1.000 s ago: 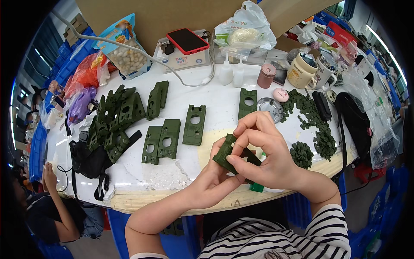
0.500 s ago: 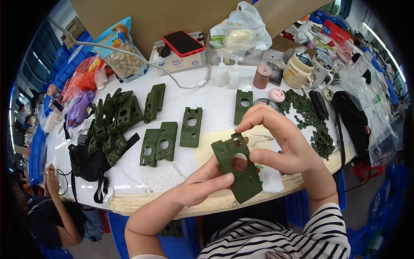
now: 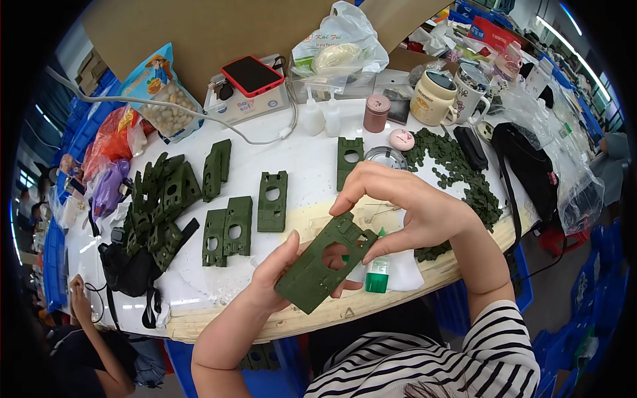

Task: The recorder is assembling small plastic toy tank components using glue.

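Observation:
A dark green plastic toy tank hull (image 3: 302,284) with a large round hole is held above the table's near edge, tilted with its lower end toward the left. My left hand (image 3: 271,270) is closed round its lower left side, thumb along the edge and other fingers beneath. My right hand (image 3: 418,207) pinches the upper end between thumb and forefinger; whether a small part is there too cannot be made out. Just right of the hull is a small bottle with a green end (image 3: 377,281). Beyond my hands lie similar hulls, including a single one (image 3: 272,211) and another one (image 3: 348,159).
A heap of hulls (image 3: 159,199) lies at the left beside a black bag (image 3: 126,268). Small green pieces (image 3: 481,199) spread at the right. Along the back are a phone (image 3: 252,75), squeeze bottles (image 3: 313,118) and mugs (image 3: 432,99). Another person's hand (image 3: 81,298) shows far left.
The hull has been turned so its lower end points left instead of right. My left hand has shifted leftward with it. The green-ended bottle shows more fully, and the whole view has shifted slightly.

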Motion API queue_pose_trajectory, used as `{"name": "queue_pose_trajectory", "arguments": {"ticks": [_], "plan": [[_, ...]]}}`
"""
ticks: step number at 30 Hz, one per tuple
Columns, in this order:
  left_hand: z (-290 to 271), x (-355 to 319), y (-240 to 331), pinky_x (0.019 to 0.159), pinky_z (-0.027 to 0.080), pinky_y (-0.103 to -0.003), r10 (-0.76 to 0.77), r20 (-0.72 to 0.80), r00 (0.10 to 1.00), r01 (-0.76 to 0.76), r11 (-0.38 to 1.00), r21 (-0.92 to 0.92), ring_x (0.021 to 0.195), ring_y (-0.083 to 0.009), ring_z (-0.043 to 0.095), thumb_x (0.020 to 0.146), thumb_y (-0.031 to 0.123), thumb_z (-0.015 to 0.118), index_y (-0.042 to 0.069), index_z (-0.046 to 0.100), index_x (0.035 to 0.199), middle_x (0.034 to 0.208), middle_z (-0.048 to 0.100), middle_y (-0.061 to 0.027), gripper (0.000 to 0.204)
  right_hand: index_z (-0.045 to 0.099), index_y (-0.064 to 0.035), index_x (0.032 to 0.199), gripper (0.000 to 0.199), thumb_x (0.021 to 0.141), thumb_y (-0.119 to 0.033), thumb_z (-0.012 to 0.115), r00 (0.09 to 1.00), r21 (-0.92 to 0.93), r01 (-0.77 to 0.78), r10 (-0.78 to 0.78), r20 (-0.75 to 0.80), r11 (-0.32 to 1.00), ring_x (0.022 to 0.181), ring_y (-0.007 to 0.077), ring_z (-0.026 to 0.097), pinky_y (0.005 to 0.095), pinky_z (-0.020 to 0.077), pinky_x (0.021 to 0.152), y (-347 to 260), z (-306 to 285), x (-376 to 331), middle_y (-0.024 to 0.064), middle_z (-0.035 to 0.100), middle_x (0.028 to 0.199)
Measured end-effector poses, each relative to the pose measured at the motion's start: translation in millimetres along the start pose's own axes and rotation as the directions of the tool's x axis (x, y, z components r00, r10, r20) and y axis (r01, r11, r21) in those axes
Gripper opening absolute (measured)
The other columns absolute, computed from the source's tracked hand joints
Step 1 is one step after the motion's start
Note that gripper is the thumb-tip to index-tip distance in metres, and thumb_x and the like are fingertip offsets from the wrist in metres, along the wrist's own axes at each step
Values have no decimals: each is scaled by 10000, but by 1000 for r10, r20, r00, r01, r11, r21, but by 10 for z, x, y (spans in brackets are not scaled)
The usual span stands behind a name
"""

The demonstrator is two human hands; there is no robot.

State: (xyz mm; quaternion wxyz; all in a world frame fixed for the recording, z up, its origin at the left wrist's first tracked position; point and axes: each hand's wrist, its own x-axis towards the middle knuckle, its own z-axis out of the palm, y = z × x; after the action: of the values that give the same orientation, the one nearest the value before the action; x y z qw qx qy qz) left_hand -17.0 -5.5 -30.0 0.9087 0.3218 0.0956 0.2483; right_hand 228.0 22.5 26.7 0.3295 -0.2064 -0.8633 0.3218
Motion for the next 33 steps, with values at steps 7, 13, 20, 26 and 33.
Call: {"name": "queue_pose_trajectory", "arguments": {"ticks": [7, 13, 20, 26, 33], "plan": [[41, -3, 71, 974, 472, -507, 214, -262, 941, -147, 956, 254, 979, -282, 614, 939, 199, 519, 31, 223, 1466, 1207, 534, -178, 628, 558, -33, 1092, 528, 667, -184, 831, 976, -29, -75, 67, -207, 997, 917, 201, 544, 318, 460, 822, -8, 80, 47, 65, 544, 1005], [187, 111, -39, 948, 526, -467, 421, -196, 886, -278, 819, 503, 1201, -301, 535, 790, 300, 769, 173, 149, 1487, 1405, 407, -169, 941, 545, -17, 1097, 554, 675, -209, 850, 974, -75, -105, 87, -211, 992, 867, 195, 528, 310, 451, 790, 13, 245, 16, 79, 537, 987], [176, 12, 18, 974, 495, -488, 429, -189, 883, -287, 814, 506, 1153, -355, 562, 854, 266, 705, 109, 234, 1406, 1366, 431, -218, 743, 607, 7, 936, 269, 776, -140, 766, 913, -131, -285, 227, -340, 949, 775, 198, 587, 318, 483, 723, -104, -26, -486, 76, 608, 848], [202, 45, 0, 993, 484, -468, 339, -188, 922, -247, 888, 387, 1150, -340, 570, 864, 283, 700, 116, 237, 1419, 1366, 445, -207, 741, 643, -18, 772, 151, 746, -124, 747, 605, -451, -791, 642, -471, 414, 699, 241, 610, 347, 483, 680, 12, -551, -1448, 92, 638, 740], [161, 22, 15, 999, 483, -463, 339, -170, 925, -265, 899, 349, 1157, -344, 565, 902, 222, 649, 117, 237, 1424, 1378, 427, -211, 673, 653, -28, 726, 147, 709, -122, 765, 529, -418, -839, 705, -472, 350, 724, 255, 609, 378, 480, 683, 137, -520, -1566, 89, 648, 696]]}}
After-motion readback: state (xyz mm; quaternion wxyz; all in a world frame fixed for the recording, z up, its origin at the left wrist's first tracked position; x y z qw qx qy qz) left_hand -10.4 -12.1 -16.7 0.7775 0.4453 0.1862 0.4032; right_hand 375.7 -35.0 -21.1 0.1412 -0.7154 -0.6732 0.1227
